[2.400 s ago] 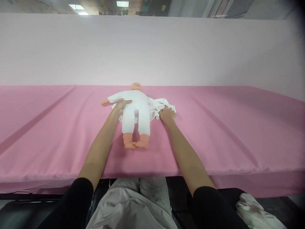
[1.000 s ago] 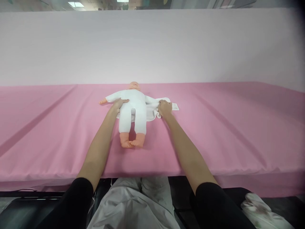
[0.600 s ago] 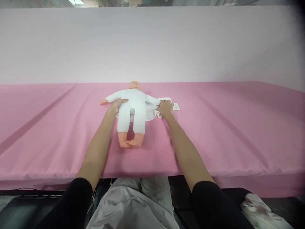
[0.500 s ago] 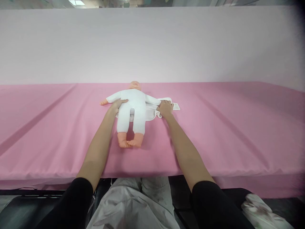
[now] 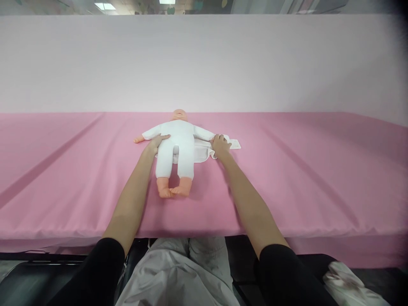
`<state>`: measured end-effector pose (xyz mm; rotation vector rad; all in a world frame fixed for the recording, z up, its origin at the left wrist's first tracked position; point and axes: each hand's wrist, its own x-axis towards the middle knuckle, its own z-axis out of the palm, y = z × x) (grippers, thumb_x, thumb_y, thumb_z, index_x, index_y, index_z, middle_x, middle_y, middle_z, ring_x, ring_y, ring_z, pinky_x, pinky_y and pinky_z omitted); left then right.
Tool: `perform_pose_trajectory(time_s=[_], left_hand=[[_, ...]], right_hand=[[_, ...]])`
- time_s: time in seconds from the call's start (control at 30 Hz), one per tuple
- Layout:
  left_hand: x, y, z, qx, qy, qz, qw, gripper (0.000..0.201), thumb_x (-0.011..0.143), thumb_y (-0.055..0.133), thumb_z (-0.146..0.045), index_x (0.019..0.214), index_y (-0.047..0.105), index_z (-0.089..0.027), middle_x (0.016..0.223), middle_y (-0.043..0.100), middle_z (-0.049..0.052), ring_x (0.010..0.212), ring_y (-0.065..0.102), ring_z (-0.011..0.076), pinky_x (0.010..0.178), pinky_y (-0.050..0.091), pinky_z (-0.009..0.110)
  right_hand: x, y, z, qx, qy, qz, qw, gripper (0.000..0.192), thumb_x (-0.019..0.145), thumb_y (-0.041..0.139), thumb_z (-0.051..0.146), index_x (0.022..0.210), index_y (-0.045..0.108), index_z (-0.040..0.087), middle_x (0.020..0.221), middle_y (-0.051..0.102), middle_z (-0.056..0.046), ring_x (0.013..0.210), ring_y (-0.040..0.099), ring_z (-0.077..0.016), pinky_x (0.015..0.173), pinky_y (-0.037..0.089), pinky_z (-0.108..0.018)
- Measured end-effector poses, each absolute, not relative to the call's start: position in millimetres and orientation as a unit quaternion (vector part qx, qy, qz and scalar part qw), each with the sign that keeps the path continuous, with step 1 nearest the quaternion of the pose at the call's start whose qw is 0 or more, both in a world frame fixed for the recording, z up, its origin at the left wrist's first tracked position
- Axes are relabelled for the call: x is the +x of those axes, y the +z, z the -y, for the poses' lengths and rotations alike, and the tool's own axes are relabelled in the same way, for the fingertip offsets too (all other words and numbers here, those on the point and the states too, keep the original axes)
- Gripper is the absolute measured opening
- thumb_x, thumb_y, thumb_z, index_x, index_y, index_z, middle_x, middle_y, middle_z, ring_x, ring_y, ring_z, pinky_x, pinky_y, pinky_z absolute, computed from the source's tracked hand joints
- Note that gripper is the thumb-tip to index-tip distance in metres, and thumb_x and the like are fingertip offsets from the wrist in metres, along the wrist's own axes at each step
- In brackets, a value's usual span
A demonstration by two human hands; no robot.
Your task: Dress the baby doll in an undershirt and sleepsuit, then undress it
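Your left hand [image 5: 157, 142] lies flat and open against the doll [image 5: 176, 146] lying face-up mid pink table [image 5: 302, 178], steadying, not gripping. Your right hand [image 5: 219, 145] has fingers curled onto the white cloth [image 5: 204, 149], partly tucked under the doll, so looks like that's not yet spread or wrapped
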<state>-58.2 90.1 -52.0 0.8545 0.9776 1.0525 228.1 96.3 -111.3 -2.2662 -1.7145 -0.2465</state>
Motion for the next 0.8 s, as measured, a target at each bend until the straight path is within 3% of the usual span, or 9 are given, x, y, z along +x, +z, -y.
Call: perform_pose_trajectory(time_s=[0.2,0.4,0.53,0.67,0.8], left_hand=[[-56.1,-49.3,-86.8,0.398,0.459,-0.45,0.655,0.062,0.073,0.073,-0.023,0.129,0.049,-0.014,0.093,0.071,0.012,0.094,0.066,0.0266,0.09,0.051,0.04],[-55.5,-49.4,-84.6,0.417,0.454,-0.453,0.644,0.059,0.071,0.073,-0.029,0.124,0.053,-0.013,0.09,0.071,0.012,0.088,0.068,0.0263,0.087,0.053,0.039],[-55.3,-49.9,-84.2,0.412,0.457,-0.463,0.638,0.062,0.069,0.074,-0.033,0.124,0.052,-0.014,0.089,0.072,0.012,0.089,0.068,0.0278,0.085,0.053,0.038],[-55.2,-50.8,-83.8,0.41,0.462,-0.467,0.633,0.061,0.069,0.074,-0.033,0.122,0.053,-0.013,0.091,0.072,0.012,0.091,0.067,0.0282,0.086,0.053,0.038],[-55.3,-51.3,-83.2,0.41,0.464,-0.463,0.634,0.061,0.068,0.075,-0.034,0.121,0.054,-0.012,0.093,0.071,0.013,0.094,0.066,0.0287,0.087,0.053,0.038]], right_hand=[[229.8,-106.4,-91.2,-0.779,-0.081,0.599,0.169,0.033,0.097,0.032,0.039,0.121,0.043,0.02,0.125,0.046,-0.015,0.101,0.054,-0.0287,0.08,0.044,-0.048],[233.4,-105.3,-89.8,-0.77,-0.067,0.605,0.193,0.035,0.095,0.037,0.04,0.123,0.044,0.021,0.13,0.04,-0.016,0.105,0.048,-0.0318,0.083,0.04,-0.05],[234.9,-101.4,-93.7,-0.773,-0.02,0.569,0.278,0.035,0.088,0.045,0.033,0.121,0.048,0.022,0.129,0.039,-0.012,0.108,0.044,-0.0314,0.089,0.037,-0.049],[242.0,-96.8,-99.1,-0.763,0.059,0.525,0.372,0.046,0.07,0.049,0.011,0.114,0.054,0.025,0.125,0.041,-0.007,0.102,0.048,-0.0226,0.091,0.038,-0.04],[253.2,-100.1,-102.4,-0.738,0.117,0.491,0.448,0.059,0.065,0.053,0.011,0.123,0.048,0.021,0.121,0.045,-0.008,0.097,0.053,-0.0177,0.088,0.042,-0.032]])
